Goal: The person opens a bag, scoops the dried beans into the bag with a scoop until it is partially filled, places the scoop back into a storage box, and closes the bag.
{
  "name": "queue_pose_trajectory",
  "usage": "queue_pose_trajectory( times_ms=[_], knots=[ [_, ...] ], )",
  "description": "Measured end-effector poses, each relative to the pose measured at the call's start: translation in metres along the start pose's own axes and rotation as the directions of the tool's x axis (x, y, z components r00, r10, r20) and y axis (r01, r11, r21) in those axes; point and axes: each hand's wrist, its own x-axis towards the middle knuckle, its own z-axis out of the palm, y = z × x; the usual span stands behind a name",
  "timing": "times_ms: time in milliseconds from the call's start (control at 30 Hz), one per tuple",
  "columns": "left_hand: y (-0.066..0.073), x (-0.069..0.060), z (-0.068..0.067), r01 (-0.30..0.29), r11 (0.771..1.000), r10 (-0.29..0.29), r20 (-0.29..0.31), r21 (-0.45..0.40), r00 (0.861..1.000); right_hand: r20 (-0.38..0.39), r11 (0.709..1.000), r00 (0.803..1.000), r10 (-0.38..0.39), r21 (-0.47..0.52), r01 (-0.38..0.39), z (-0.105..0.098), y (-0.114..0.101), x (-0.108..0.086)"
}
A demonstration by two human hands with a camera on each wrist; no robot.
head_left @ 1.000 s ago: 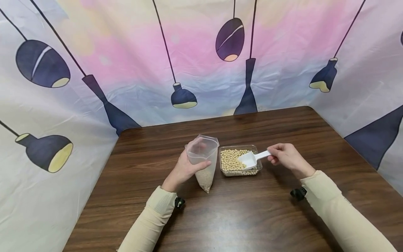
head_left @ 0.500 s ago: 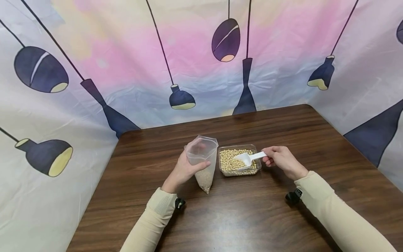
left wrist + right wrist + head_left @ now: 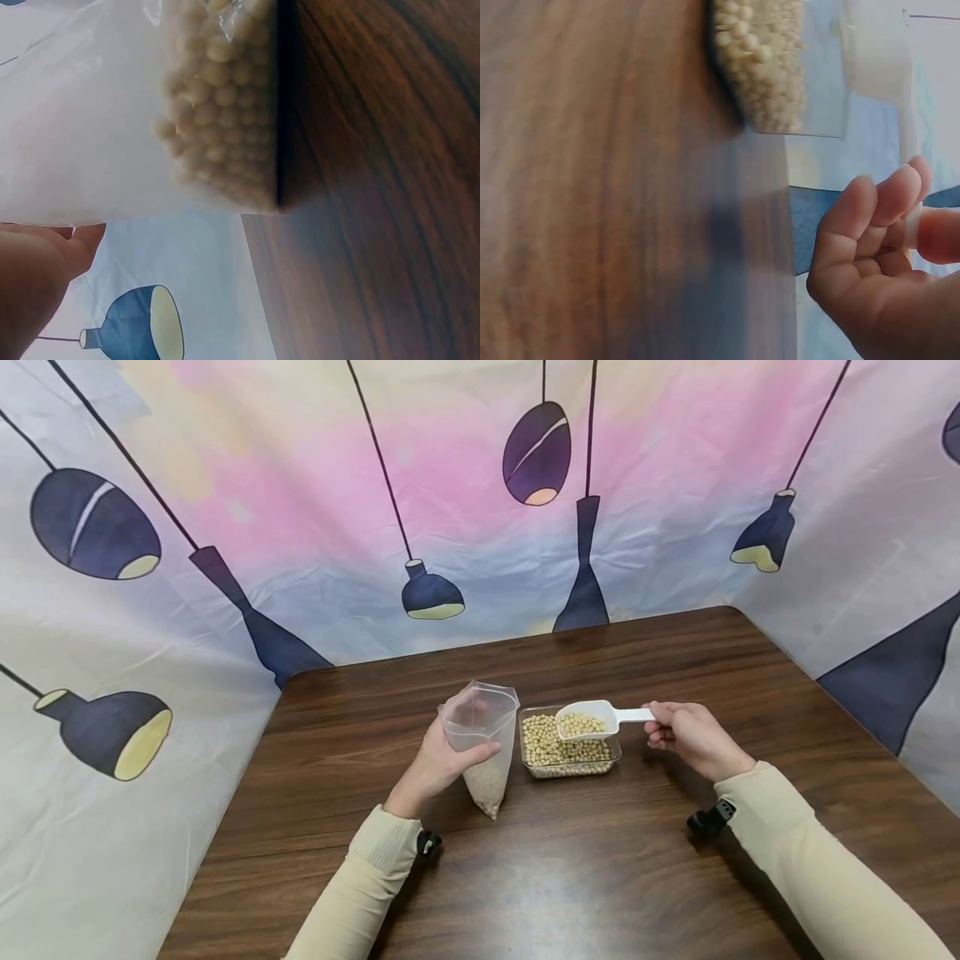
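My left hand (image 3: 435, 763) grips a translucent plastic bag (image 3: 491, 756) round its upper part, with the mouth spread at the top. Pale round beans (image 3: 221, 105) fill the bottom of the bag, which stands on the table in the left wrist view. My right hand (image 3: 695, 737) pinches the handle of a white scoop (image 3: 617, 718) between thumb and fingers. Soybean-like beans (image 3: 579, 724) lie in the scoop, raised over a clear rectangular container (image 3: 570, 772). More of the same beans (image 3: 761, 60) fill much of that container, just right of the bag.
The dark wood table (image 3: 525, 877) carries the container and bag. Its far edge meets a hanging cloth (image 3: 480, 510) printed with lamps, and the cloth continues along both sides.
The scoop was pushed left into the beans, then came up above the container with beans in it. My right hand moved left, then back right. The left hand kept its hold on the bag.
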Motion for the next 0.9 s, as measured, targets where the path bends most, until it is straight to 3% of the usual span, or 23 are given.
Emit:
queue_pose_trajectory(
  times_ms=[200,333,567,900],
  knots=[
    [-0.002,-0.001,-0.001,0.002,1.000,-0.002,-0.001,-0.001,1.000,0.045,0.973,0.999,0.003,0.230,-0.013,-0.002,-0.015,-0.006],
    [-0.002,0.000,0.000,0.005,1.000,-0.005,0.006,-0.015,1.000,0.054,0.946,0.999,-0.006,0.323,-0.012,0.004,-0.030,-0.011],
    [-0.001,0.001,0.001,0.006,1.000,-0.006,0.004,-0.031,1.000,0.055,0.924,0.991,-0.121,0.371,0.092,0.016,-0.057,-0.020],
    [-0.001,0.001,0.001,0.012,0.999,-0.012,0.001,-0.044,1.000,0.065,0.880,0.951,-0.302,0.402,0.252,0.049,-0.094,-0.028]
  ],
)
